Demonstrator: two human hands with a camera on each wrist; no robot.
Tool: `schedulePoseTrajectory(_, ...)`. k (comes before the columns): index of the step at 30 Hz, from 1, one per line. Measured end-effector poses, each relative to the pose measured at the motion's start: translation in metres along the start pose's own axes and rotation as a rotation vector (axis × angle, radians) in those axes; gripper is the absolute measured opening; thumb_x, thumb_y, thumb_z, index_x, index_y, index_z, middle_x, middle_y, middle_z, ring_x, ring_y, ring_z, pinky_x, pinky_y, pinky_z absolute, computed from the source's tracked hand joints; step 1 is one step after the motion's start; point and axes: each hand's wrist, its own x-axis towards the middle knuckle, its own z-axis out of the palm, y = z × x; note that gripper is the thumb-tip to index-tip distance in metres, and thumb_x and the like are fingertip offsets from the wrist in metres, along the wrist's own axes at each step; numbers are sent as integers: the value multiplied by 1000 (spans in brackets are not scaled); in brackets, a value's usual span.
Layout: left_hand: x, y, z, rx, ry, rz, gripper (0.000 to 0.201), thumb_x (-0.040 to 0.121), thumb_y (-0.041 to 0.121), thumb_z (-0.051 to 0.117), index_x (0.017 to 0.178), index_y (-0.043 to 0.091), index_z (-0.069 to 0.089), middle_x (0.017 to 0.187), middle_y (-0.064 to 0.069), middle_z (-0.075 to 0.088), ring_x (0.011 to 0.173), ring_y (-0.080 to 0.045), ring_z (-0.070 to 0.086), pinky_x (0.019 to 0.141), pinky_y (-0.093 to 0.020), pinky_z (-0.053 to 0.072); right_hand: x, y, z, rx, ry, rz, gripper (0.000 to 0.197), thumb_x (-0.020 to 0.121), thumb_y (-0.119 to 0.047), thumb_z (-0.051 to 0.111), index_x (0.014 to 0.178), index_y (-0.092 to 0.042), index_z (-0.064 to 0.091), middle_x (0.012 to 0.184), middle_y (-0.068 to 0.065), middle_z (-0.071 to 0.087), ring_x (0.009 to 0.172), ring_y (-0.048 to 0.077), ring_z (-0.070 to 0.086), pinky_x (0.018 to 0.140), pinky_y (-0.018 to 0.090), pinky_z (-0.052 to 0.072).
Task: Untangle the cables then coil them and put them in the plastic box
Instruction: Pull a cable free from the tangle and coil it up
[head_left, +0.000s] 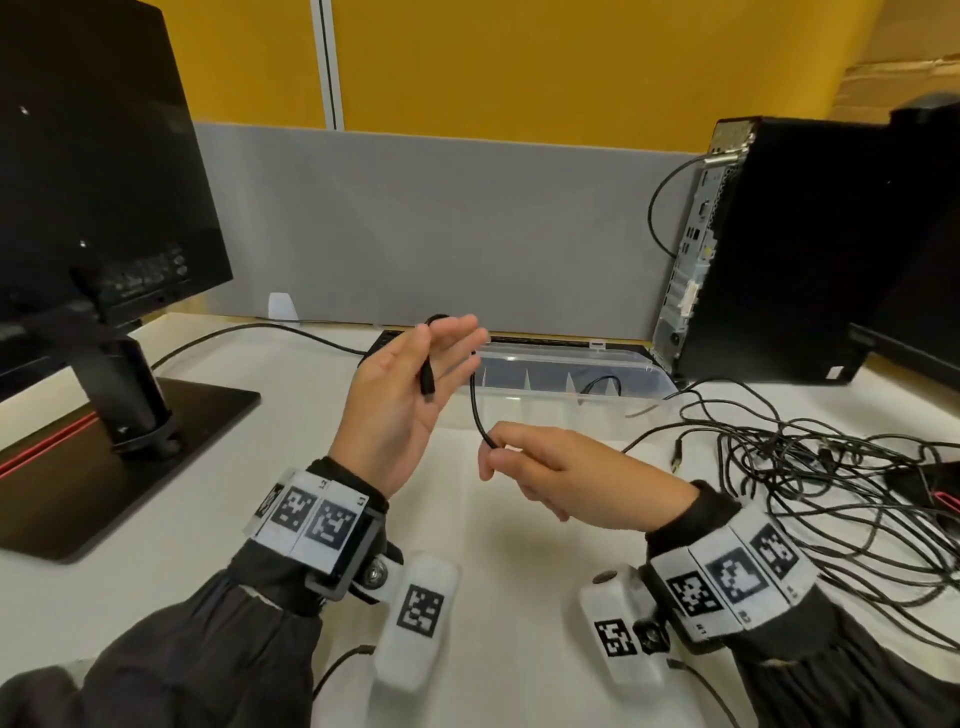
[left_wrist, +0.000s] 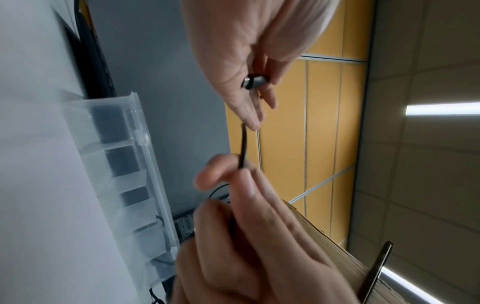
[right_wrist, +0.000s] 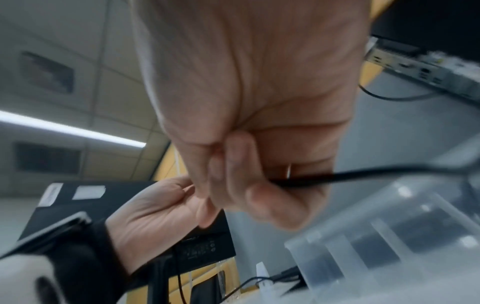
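Observation:
My left hand (head_left: 441, 348) is raised palm-up over the desk and pinches the plug (head_left: 427, 382) of a black cable (head_left: 474, 405) under its thumb. The cable loops over the fingers and hangs down to my right hand (head_left: 496, 449), which pinches it between thumb and forefinger. In the left wrist view the plug (left_wrist: 255, 81) sits against the fingers and the cable (left_wrist: 243, 148) runs straight to the right hand's fingertips (left_wrist: 221, 164). In the right wrist view the cable (right_wrist: 363, 174) trails off to the right. Behind both hands lies the clear plastic box (head_left: 623, 358), open, with one small cable (head_left: 602, 387) inside.
A tangle of black cables (head_left: 831, 467) covers the desk at the right. Beyond it a computer tower (head_left: 779, 249) stands at the back right. A monitor (head_left: 93, 182) on a flat stand base (head_left: 156, 441) fills the left. A grey divider (head_left: 441, 223) closes the back.

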Motion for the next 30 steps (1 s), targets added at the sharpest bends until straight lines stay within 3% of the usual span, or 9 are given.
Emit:
schedulePoseTrajectory(4,4,-3,-2,107,-4,39,26,101,15,33,104,2,55,122,-11,62,115,-19,60,98,-29,47,-10,-14,2,-164,-111,-55,23,101,-27,36,111,-21,55,60,-49,43,66,-23,45,65,1,33)
schedulePoseTrajectory(8,5,-4,-7,655,-122,162,19,100,15,34,90,8,48,121,0,61,113,-7,59,95,-22,48,-19,-24,-1,-206,-77,-153,22,99,-29,42,108,-21,60,58,-35,51,62,-11,49,62,6,34)
schedulePoseTrajectory(11,4,-1,-14,1098,-313,67,19,99,19,37,93,12,53,101,9,66,90,4,64,80,-18,49,-23,-20,-16,-232,264,-279,16,96,-26,49,86,-23,62,57,-25,48,61,-9,49,61,6,33)
schedulePoseTrajectory(14,-7,7,0,774,-523,-200,30,101,17,32,90,6,58,88,-5,69,74,-10,68,68,-19,49,-22,-7,-31,-207,719,-336,16,93,-20,51,84,-17,64,68,-22,54,62,-3,52,62,6,35)
schedulePoseTrajectory(17,-18,14,20,417,-576,-266,37,93,22,33,81,5,64,81,-11,71,57,-17,64,56,-20,47,-13,4,-33,-134,920,-233,18,96,-21,49,96,-15,67,80,-10,65,70,5,58,67,15,43)
schedulePoseTrajectory(19,-20,13,29,251,-516,-182,39,90,20,34,81,7,70,80,-11,72,53,-15,61,56,-20,45,-7,8,-30,-161,737,-96,23,98,-23,44,108,-20,65,85,-13,66,76,0,59,71,22,44)
schedulePoseTrajectory(24,-8,9,18,65,-80,102,19,92,6,45,106,4,57,101,-7,72,93,-15,69,78,-17,51,-10,-6,-9,-181,24,-34,28,100,-26,40,119,-28,60,60,-47,46,67,-26,45,65,2,32)
schedulePoseTrajectory(27,-2,6,7,323,-11,157,19,96,5,42,108,7,56,107,-8,68,102,-14,66,87,-19,50,-20,-17,-7,-168,27,-100,25,99,-25,42,113,-25,64,64,-48,47,69,-22,48,66,1,33)
schedulePoseTrajectory(30,-2,-1,-2,940,-90,297,20,97,13,44,106,10,62,107,7,65,99,6,60,85,-8,43,-26,-18,-11,-126,296,-219,18,96,-23,50,92,-21,68,62,-28,54,60,-5,51,61,7,34)
